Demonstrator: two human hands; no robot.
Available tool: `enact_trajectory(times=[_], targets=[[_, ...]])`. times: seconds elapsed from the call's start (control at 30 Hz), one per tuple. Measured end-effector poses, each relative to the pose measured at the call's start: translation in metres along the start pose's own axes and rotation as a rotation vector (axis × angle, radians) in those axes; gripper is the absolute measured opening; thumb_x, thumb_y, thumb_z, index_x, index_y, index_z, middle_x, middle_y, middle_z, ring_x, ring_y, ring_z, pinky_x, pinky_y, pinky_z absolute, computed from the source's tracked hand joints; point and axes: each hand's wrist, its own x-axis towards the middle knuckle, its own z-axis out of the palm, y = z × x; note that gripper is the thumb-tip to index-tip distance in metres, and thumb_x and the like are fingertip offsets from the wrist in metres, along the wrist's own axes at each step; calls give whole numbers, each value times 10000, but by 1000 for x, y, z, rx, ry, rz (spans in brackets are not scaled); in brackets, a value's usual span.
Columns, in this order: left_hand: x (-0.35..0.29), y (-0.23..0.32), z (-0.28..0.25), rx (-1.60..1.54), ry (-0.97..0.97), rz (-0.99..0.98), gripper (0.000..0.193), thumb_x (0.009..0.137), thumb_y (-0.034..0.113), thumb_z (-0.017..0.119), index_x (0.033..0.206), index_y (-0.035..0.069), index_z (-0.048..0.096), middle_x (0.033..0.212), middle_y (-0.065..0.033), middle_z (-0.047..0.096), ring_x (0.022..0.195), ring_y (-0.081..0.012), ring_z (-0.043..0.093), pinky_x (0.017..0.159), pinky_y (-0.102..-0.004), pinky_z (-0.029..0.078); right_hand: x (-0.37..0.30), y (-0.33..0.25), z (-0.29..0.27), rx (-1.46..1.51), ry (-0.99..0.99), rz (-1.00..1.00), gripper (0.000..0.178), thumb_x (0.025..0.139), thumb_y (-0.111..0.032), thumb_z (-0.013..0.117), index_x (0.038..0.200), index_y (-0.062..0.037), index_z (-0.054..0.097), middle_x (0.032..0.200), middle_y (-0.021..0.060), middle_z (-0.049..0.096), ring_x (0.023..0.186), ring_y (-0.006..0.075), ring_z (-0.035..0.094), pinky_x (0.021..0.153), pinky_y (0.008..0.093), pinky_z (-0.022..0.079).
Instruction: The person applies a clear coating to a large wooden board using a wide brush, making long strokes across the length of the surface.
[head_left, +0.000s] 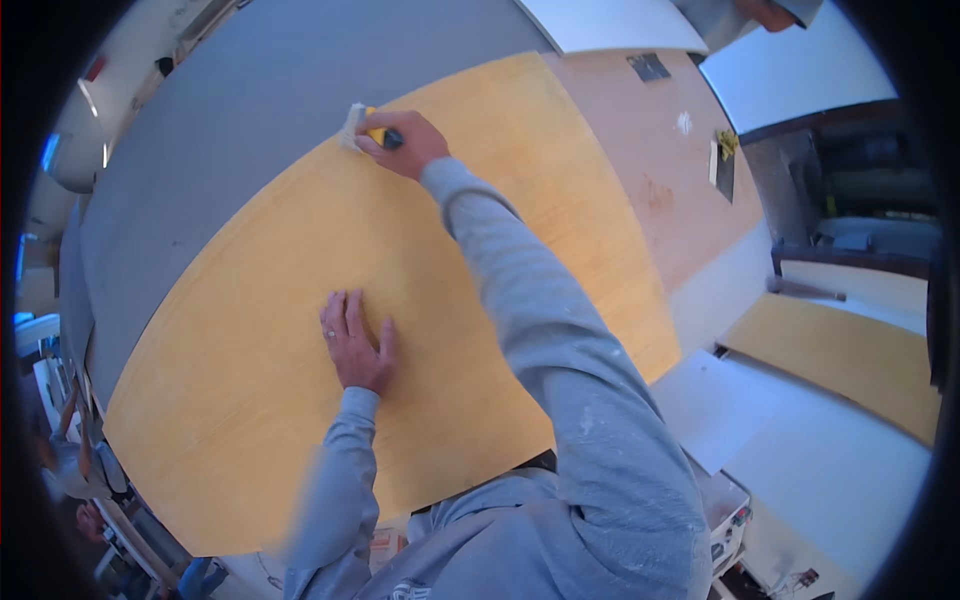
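A large yellow-brown wooden panel (270,400) lies flat in front of me. My right hand (408,145) reaches to its far edge, fingers wrapped round a brush (373,125) with a yellow and black handle and pale bristles. The bristles are at the panel's far rim, beside the grey surface; whether they touch the wood I cannot tell. Nearer to me, my left hand (358,340) rests flat on the panel with its fingers spread, holding nothing.
Beyond the panel stretches a grey surface (210,150). On the right a pinkish board (640,150) carries dark squares (650,67), with another wooden panel (840,350) further right. A person's grey sleeve (715,20) shows at the top right; other people are at the lower left.
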Motion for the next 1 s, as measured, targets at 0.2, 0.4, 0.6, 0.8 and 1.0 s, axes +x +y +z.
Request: enact_trajectory(times=[0.2, 0.4, 0.6, 0.8, 1.0], targets=[[0, -1, -2, 42, 18, 33, 600, 918, 268, 677, 1437, 19, 505, 1501, -228, 434, 1443, -418, 351, 1197, -529, 279, -32, 79, -85, 27, 417, 282, 212, 794, -345, 789, 945, -198, 800, 978, 95, 763, 917, 238, 721, 855, 364, 572], [0, 4, 5, 40, 69, 107, 589, 926, 261, 680, 1431, 13, 507, 1471, -243, 447, 1393, -423, 391, 1165, -525, 315, -271, 91, -256, -19, 562, 474, 236, 857, -253, 755, 946, -35, 766, 908, 42, 753, 906, 137, 677, 852, 306, 529], [-8, -6, 5, 13, 97, 143, 606, 927, 299, 697, 1428, 13, 510, 1473, -246, 439, 1385, -437, 383, 1155, -541, 323, -406, 15, -307, -231, 638, 582, 199, 885, -192, 730, 949, -5, 753, 881, 56, 743, 857, 143, 674, 823, 298, 524], [-6, 0, 7, 16, 95, 143, 573, 946, 304, 691, 1414, 17, 527, 1468, -241, 452, 1380, -416, 400, 1153, -522, 333, -246, 6, -266, 83, 719, 116, 161, 883, -156, 773, 985, -31, 773, 890, 9, 744, 781, 108, 653, 742, 268, 526], [-11, -6, 6, 87, 68, 129, 551, 961, 291, 676, 1414, 17, 523, 1464, -233, 458, 1382, -406, 404, 1146, -521, 343, -187, 60, -199, -204, 677, 497, 184, 805, -271, 826, 951, -161, 802, 886, 67, 768, 753, 197, 683, 739, 330, 559]])
